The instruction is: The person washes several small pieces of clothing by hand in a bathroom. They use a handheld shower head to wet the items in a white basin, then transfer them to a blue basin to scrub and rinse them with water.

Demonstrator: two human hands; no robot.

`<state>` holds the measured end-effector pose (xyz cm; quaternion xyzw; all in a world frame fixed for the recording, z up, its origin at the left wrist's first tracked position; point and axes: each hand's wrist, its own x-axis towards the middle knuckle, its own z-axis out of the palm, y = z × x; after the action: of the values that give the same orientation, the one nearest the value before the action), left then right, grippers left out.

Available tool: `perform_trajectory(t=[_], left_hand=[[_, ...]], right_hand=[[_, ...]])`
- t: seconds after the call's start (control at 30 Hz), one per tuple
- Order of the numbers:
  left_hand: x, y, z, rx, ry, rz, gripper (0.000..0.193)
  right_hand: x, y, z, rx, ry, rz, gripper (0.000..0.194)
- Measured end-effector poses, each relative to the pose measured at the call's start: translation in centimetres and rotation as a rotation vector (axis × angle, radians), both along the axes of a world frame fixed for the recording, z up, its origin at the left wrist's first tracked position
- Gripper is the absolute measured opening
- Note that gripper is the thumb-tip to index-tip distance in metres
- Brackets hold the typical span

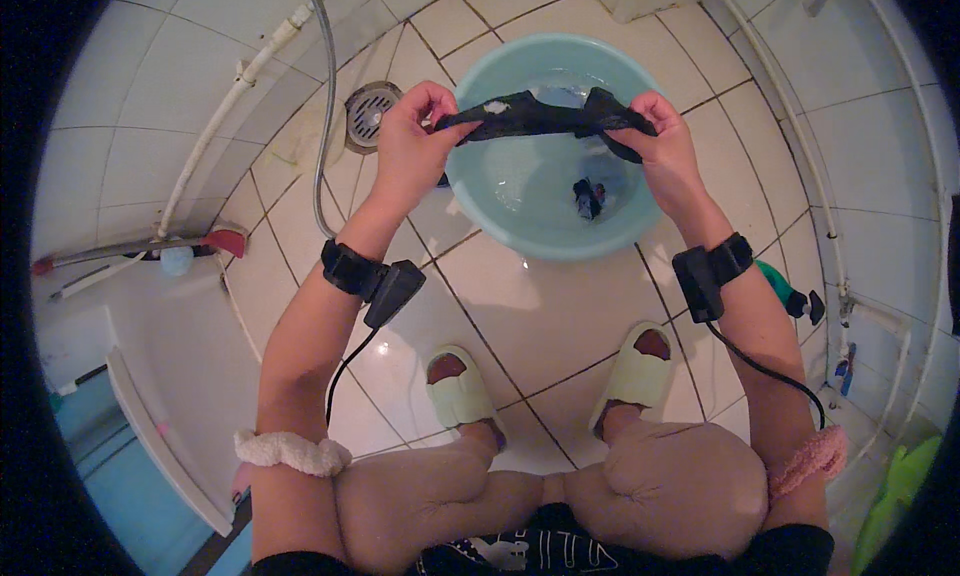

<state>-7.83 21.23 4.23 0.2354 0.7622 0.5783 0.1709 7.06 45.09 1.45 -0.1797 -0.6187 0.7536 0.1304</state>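
Note:
A dark, thin piece of cloth (551,120), possibly a sock, is stretched sideways above a light-green plastic basin (491,223). My left hand (421,137) pinches its left end between thumb and fingers. At the other end, my right hand (664,142) grips the bunched part, from which a fold hangs down. A pale patch shows on the cloth near my left hand. Water stands in the basin, and a small dark bunched cloth (589,199) lies in it, below the stretched one. Each wrist wears a black strap with a cabled device.
A round floor drain (367,117) and a grey shower hose (324,111) are left of the basin. Pipes run along both walls. A red-headed long-handled tool (223,242) rests at left. A green bottle with a black pump (780,287) stands beyond my right forearm. My slippered feet are on floor tiles.

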Motion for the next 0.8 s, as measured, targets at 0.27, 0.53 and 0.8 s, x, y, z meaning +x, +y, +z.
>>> perform_trajectory(t=[0.27, 0.53, 0.8], left_hand=[[1.0, 0.3, -0.5, 0.269, -0.615, -0.129, 0.016], [2.1, 0.8, -0.3, 0.245, -0.790, 0.015, 0.009], [4.7, 2.3, -1.4, 0.311, -0.809, -0.078, 0.018]], right_hand=[[0.4, 0.9, 0.0, -0.192, -0.159, 0.193, 0.023], [0.5, 1.7, 0.2, -0.436, -0.132, 0.269, 0.018], [0.0, -0.3, 3.1, -0.246, -0.086, 0.343, 0.024]])
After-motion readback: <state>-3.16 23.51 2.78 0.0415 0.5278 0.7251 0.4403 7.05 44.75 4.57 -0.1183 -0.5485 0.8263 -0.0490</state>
